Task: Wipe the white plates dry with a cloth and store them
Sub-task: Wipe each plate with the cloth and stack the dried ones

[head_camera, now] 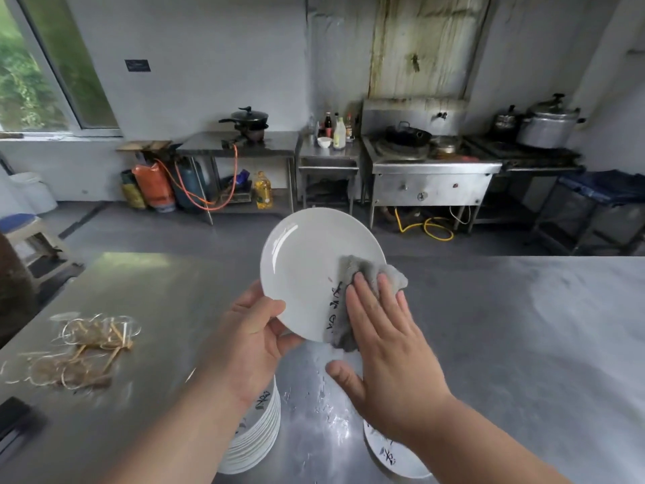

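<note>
I hold a white plate (307,263) tilted up over the steel table (506,326). My left hand (251,337) grips its lower left rim, thumb on the face. A grey cloth (363,284) lies against the plate's right side, partly over black lettering, and my right hand (380,347) presses it there with straight fingers. Below my left forearm stands a tall stack of white plates (258,438). A lower plate with black marks (391,455) sits under my right forearm.
Water drops (324,406) glisten on the table between the two plate piles. Rubber bands and sticks (87,347) lie at the left. A dark object (14,420) sits at the left edge. Across the aisle are a stove (429,162) and steel benches (244,144).
</note>
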Available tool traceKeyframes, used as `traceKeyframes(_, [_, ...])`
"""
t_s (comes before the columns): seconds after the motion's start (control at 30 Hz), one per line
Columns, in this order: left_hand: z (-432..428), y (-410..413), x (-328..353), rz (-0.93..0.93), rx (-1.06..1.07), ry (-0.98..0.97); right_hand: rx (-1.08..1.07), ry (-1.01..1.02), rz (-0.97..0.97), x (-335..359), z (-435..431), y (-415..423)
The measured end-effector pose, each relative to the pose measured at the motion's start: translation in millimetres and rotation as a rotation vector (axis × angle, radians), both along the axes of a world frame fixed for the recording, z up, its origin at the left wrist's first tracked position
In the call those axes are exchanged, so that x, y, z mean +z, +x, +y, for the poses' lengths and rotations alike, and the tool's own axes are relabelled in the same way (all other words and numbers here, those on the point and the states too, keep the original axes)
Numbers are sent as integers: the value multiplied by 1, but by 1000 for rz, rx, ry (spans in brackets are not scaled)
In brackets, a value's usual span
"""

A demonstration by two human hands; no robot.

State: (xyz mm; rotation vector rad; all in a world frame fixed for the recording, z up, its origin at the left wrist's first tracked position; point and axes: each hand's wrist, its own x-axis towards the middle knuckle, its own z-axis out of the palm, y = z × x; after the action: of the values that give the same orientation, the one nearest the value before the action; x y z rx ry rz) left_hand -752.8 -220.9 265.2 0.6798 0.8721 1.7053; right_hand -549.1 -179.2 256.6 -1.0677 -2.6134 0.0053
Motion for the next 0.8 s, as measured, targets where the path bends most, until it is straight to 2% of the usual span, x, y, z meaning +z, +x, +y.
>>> traceKeyframes(0.17, [0,13,-5,4,11,-69,251,1,111,-27,-34,-16])
traceKeyframes(0.27, [-5,13,-11,26,14,-137,343,52,92,-31,-24,-8])
traceKeyframes(0.33, [-7,9,-14,52,22,-151,329,88,31,-30,-5,7])
traceKeyframes(0.43, [-11,2,-10,86,3,-171,175,57,1,-20,26,27])
traceKeyframes(0.53, [-15,0,-2,208,-116,-180,111,77,-9,-6,47,31])
traceKeyframes(0.67, [-12,3,11,404,-272,-218,271,149,-61,10,50,10])
traceKeyframes(0.8, [-8,-5,21,442,-290,-249,338,205,-38,23,50,1])
